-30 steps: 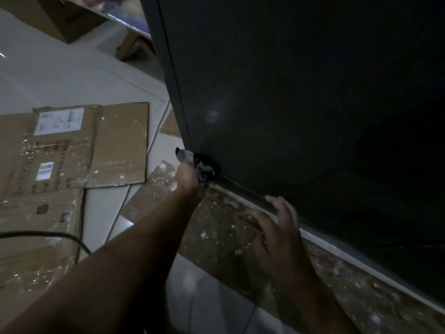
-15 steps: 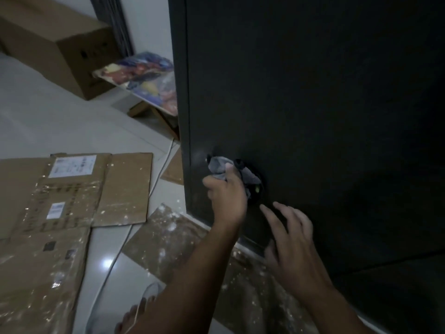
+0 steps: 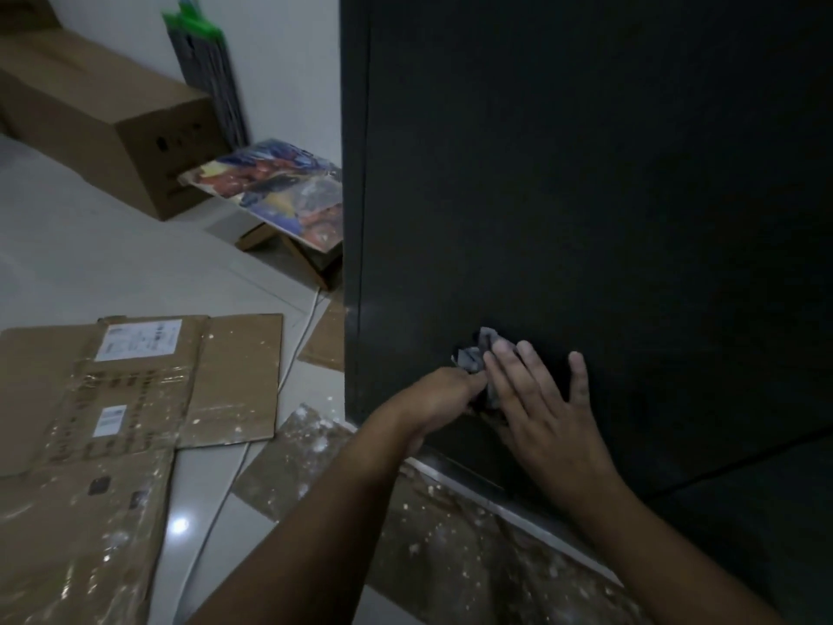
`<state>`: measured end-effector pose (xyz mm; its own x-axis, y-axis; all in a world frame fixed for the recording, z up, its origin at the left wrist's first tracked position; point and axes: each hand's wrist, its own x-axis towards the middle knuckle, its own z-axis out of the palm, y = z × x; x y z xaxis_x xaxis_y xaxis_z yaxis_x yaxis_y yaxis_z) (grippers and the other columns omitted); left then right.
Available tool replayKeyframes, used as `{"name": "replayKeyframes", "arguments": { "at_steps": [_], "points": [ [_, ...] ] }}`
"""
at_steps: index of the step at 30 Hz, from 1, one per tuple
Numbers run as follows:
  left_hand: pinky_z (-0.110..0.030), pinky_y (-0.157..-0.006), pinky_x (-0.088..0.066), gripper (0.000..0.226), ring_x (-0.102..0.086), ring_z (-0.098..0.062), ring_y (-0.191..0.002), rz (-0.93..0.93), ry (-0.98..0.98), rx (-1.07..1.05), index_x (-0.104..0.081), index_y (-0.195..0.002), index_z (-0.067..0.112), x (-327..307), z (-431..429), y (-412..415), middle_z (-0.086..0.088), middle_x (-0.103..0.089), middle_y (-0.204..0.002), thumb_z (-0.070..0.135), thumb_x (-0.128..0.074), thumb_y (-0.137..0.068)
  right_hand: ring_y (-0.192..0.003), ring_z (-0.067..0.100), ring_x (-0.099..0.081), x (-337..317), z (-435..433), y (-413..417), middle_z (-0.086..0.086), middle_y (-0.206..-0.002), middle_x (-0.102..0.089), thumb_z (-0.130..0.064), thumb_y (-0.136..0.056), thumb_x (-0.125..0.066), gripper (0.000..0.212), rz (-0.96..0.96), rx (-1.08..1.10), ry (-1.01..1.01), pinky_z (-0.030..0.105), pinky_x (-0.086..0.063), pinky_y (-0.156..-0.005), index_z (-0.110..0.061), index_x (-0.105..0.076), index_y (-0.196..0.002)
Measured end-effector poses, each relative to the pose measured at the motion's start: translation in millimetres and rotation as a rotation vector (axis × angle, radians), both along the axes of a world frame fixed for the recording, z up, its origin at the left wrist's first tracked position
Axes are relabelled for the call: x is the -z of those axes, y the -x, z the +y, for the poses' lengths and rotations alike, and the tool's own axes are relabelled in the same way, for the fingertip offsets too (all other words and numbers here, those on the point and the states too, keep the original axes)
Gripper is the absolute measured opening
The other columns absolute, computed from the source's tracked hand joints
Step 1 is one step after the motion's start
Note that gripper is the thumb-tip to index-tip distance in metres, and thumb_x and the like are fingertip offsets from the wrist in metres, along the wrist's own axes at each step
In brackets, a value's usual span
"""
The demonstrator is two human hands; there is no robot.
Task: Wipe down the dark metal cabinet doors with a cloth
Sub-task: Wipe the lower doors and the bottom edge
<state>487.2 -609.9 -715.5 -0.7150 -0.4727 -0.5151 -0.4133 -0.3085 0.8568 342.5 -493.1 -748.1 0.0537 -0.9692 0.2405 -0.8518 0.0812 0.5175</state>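
The dark metal cabinet door (image 3: 586, 196) fills the right and upper part of the head view, with its left edge running down near the middle. A crumpled grey cloth (image 3: 474, 356) is pressed against the door low down. My left hand (image 3: 435, 401) grips the cloth from the left. My right hand (image 3: 538, 399) lies flat with fingers spread over the cloth's right side and the door. Most of the cloth is hidden under both hands.
Flattened cardboard sheets (image 3: 135, 390) lie on the white tiled floor at left. A paint-speckled cardboard piece (image 3: 450, 548) lies under the cabinet's base. A closed cardboard box (image 3: 103, 110) and a colourful printed board (image 3: 279, 187) sit at the back left by the wall.
My left hand carried the cloth up from the door's bottom left corner and to the right. My right hand rose from near the floor onto the cloth.
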Motion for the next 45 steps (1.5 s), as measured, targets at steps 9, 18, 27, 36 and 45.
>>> {"name": "replayKeyframes", "arguments": {
  "at_steps": [9, 18, 27, 36, 45],
  "points": [
    [-0.031, -0.075, -0.047, 0.034, -0.058, -0.014, -0.103, 0.105, 0.120, -0.663, -0.050, -0.134, 0.024, 18.2, -57.9, -68.5, -0.004, -0.059, -0.126, 0.026, -0.053, -0.100, -0.149, 0.029, 0.024, -70.9, -86.2, -34.6, 0.011, -0.163, 0.017, -0.040, -0.096, -0.033, 0.074, 0.333, -0.166, -0.146, 0.072, 0.017, -0.110, -0.012, -0.002, -0.157],
    [-0.043, -0.096, -0.045, 0.031, -0.053, -0.016, -0.118, 0.275, -0.162, -1.106, -0.053, -0.128, 0.030, 46.5, -81.2, -94.9, -0.001, -0.057, -0.133, 0.021, -0.048, -0.100, -0.148, 0.035, 0.025, -56.7, -154.1, -102.3, 0.018, -0.162, 0.022, -0.035, -0.100, -0.035, 0.075, 0.395, -0.199, -0.372, 0.079, 0.023, -0.098, -0.009, 0.007, -0.156],
    [-0.030, -0.082, -0.041, 0.035, -0.050, -0.014, -0.112, 0.321, -0.129, -1.056, -0.051, -0.135, 0.024, 30.5, -103.1, -91.6, 0.001, -0.052, -0.132, 0.017, -0.045, -0.102, -0.136, 0.039, 0.042, -41.0, -160.6, -118.8, 0.014, -0.162, 0.024, -0.038, -0.092, -0.059, 0.094, 0.419, -0.147, -0.599, 0.082, 0.025, -0.092, -0.014, 0.004, -0.157],
    [-0.030, -0.090, -0.038, 0.034, -0.046, -0.011, -0.115, 0.356, 0.006, -0.943, -0.050, -0.136, 0.027, 9.2, -105.3, -89.4, 0.007, -0.050, -0.131, 0.019, -0.045, -0.103, -0.128, 0.043, 0.047, -54.6, -113.5, -89.6, 0.023, -0.153, 0.036, -0.028, -0.099, -0.049, 0.086, 0.397, -0.081, -0.689, 0.080, 0.028, -0.087, -0.007, 0.013, -0.154],
    [-0.029, -0.111, -0.036, 0.059, -0.040, -0.003, -0.133, 0.482, 0.338, -0.644, -0.039, -0.146, 0.034, -42.6, -84.1, -66.4, 0.015, -0.045, -0.142, 0.002, -0.043, -0.097, -0.151, 0.032, 0.014, -123.4, -86.0, -52.7, 0.014, -0.165, 0.004, -0.039, -0.081, -0.072, 0.099, 0.316, -0.035, -0.259, 0.077, 0.018, -0.104, -0.013, -0.012, -0.155]
  ]
}}
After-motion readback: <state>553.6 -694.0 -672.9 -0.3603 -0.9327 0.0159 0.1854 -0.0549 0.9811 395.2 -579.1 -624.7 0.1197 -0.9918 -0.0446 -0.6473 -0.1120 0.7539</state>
